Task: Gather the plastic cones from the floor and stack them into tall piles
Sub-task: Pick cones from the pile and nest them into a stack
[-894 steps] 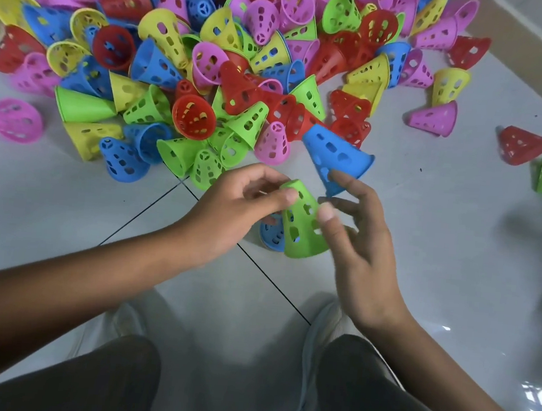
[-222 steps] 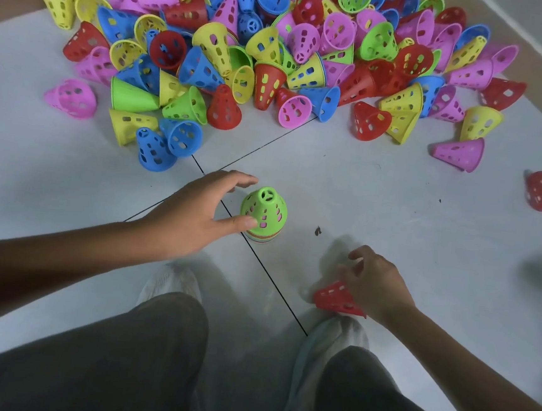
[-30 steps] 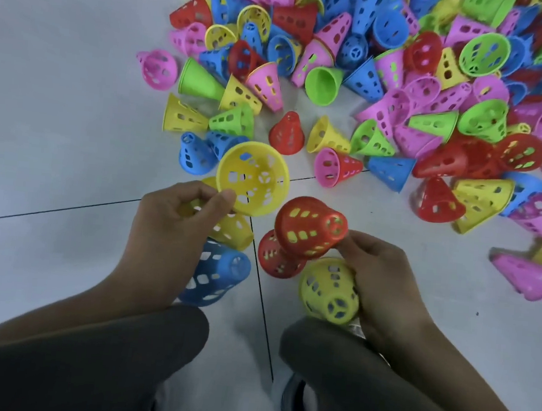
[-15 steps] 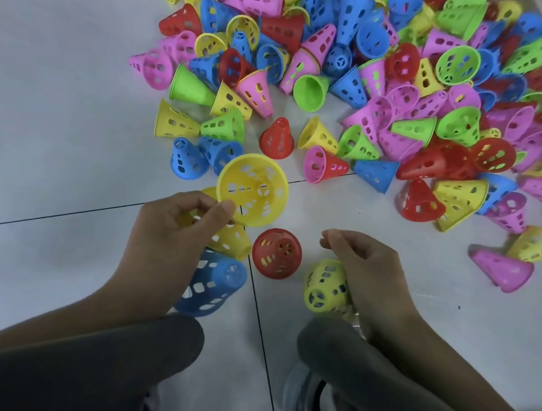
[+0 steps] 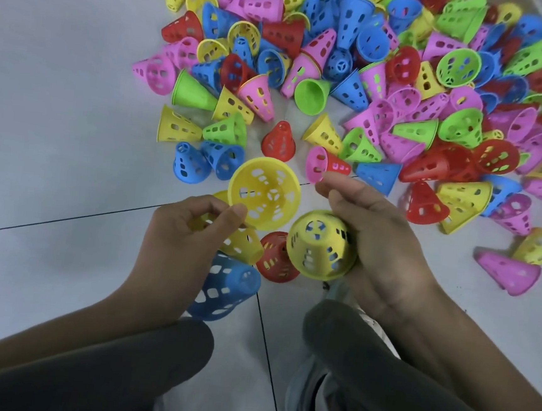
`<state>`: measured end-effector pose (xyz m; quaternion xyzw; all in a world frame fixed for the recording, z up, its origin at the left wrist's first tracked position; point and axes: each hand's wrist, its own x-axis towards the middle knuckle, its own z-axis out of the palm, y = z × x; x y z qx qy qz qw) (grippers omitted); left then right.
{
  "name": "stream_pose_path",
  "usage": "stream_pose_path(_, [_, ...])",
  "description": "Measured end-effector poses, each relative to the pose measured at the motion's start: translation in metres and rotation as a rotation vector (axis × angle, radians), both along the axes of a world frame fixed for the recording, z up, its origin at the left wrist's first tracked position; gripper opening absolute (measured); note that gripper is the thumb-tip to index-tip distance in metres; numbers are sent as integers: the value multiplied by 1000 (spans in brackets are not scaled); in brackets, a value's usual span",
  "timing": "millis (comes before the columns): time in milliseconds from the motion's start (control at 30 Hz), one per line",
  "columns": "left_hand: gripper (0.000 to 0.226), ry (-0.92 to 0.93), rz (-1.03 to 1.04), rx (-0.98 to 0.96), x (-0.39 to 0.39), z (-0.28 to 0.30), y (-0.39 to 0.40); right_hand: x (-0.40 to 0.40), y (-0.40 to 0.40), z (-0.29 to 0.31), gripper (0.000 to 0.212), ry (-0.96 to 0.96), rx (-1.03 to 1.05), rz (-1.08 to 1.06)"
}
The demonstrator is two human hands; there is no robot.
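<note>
Head view. Left hand (image 5: pixel 181 240) clutching three perforated plastic cones at once: fingers (image 5: pixel 234 212) pinching the rim of an upturned yellow perforated cone (image 5: pixel 264 193), a second yellow cone (image 5: pixel 240 243) tucked under the palm, a blue perforated cone (image 5: pixel 223 288) hanging lowest. Right hand (image 5: pixel 381 244) curled round another yellow perforated cone (image 5: pixel 320 249), narrow end toward the camera, thumb and forefinger spread apart above it. Between the two hands, standing on the white tiled floor (image 5: pixel 57 121) just ahead of the knees, a red perforated cone (image 5: pixel 277 253); whether other cones sit nested beneath it cannot be told.

Early days, by the look of it: no tall pile anywhere in sight, and a sprawling heap of loose coloured plastic cones (image 5: pixel 372 83) covering the floor's far side, reaching its far right corner.

Heap cut off at the top and right edges, so its full extent unknown. Dark trouser legs (image 5: pixel 379 378) hiding the floor nearest the body.
</note>
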<state>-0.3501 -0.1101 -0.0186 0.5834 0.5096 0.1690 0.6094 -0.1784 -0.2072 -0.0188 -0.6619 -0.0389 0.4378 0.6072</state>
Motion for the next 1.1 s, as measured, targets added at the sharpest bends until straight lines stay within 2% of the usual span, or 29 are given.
stream_pose_path(133, [27,17,16,16,-1,-2,1,-11,9,-6,26,-13,35,-8])
stream_pose_path(367, [27,29,43,16,-1,-5,2,-16,20,-30,30,-250,-90,45])
stream_pose_path(667, [28,16,56,18,-1,-7,4,-30,12,-45,32,-295,-226,162])
stream_pose_path(933, [27,-147,136,-20,19,5,30,-33,6,-37,25,-343,-112,144])
stream_pose_path(1100, [24,-214,178,-72,44,12,34,-37,-2,-6,40,-688,114,246])
